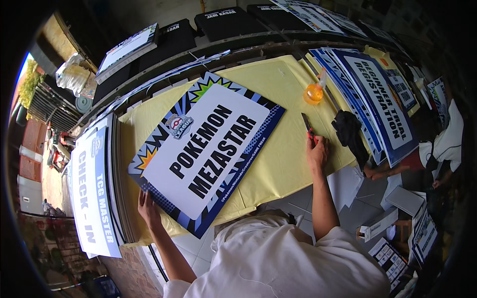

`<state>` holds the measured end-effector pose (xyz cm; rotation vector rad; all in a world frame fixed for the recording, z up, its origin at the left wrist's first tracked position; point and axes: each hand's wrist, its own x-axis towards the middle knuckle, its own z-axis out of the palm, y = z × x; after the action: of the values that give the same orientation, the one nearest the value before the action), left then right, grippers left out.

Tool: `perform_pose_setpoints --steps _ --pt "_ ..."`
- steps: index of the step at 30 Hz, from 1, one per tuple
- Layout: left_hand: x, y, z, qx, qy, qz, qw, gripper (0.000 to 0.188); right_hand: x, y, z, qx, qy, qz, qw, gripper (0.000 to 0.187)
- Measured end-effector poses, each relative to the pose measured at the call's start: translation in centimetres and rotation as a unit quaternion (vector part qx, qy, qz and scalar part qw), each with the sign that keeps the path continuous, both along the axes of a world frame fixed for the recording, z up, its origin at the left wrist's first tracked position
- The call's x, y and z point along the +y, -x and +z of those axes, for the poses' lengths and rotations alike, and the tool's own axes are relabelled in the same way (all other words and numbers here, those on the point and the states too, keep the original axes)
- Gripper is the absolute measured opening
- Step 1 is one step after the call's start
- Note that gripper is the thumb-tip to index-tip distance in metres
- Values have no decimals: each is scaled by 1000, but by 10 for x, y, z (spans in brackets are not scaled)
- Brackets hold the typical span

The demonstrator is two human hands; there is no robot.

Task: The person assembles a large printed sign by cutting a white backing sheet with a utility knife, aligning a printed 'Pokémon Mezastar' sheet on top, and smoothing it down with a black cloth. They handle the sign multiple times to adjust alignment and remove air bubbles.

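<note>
Diagonally, a blue-bordered signboard (208,149) is laid on a yellow-covered table (268,186), its long axis slanted from lower left to upper right. Its lower-left short edge is met by the fingertips of the left hand (149,209), the nearer one; whether it is pinched cannot be told. Beyond the board's right edge, a red-handled utility knife (306,122) is clasped in the right hand (318,155), below an orange spray bottle (313,94).

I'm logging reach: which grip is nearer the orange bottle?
Right. The right grip, holding the red cutter, is below the orange bottle in view; the left grip is across the sign, near its left corner.
</note>
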<state>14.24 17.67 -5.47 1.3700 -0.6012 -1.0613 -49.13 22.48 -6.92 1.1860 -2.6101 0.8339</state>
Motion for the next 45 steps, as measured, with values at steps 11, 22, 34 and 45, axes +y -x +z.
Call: perform_pose_setpoints --steps 11,22,34,45 --pt "4 3 2 -18 -10 -1 1000 46 -21 -45 33 128 -66 78 986 73" --pt "3 4 1 -30 8 1 1000 45 -108 -68 23 19 -186 228 956 87" --pt "5 15 19 -20 -23 10 1000 44 -114 -65 11 -131 -59 214 966 101" --pt "13 -9 8 19 -89 9 996 49 -108 -72 3 -459 283 85 838 73"
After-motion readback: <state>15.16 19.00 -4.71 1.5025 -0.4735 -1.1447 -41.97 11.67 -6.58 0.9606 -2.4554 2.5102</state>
